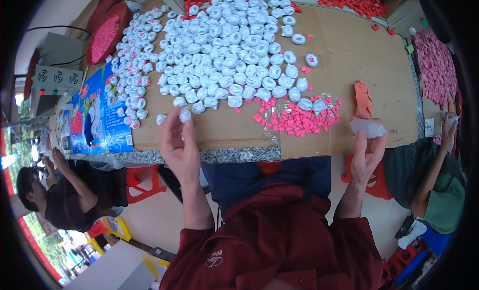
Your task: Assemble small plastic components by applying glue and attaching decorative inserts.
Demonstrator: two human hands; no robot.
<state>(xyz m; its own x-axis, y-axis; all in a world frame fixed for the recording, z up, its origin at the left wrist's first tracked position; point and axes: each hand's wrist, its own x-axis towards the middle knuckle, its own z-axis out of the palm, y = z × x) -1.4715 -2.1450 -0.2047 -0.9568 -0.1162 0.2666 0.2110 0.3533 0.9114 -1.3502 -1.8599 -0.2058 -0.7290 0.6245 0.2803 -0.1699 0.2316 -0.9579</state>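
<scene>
My left hand (180, 145) is at the table's front edge, its thumb and fingers closed on a small white rounded piece (185, 115). Off to the right, my right hand (368, 153) grips a translucent whitish object (368, 128), rounded and elongated; its exact kind I cannot make out. Just beyond it lies a crumpled orange piece (363, 98). A large heap of white rounded pieces (224, 55) with small openings spreads over the cardboard beyond my left hand. Small bright pink parts (299, 118) lie loose between my hands, some on clear plastic.
Cardboard (384, 55) covers the granite-edged table (239, 155). More white pieces with pink inserts (137, 65) lie left, by a blue printed sheet (107, 115). Red parts (349, 1) fill the back; a bowl (121, 15) holds pink parts. Co-workers sit left (70, 195) and right (444, 200).
</scene>
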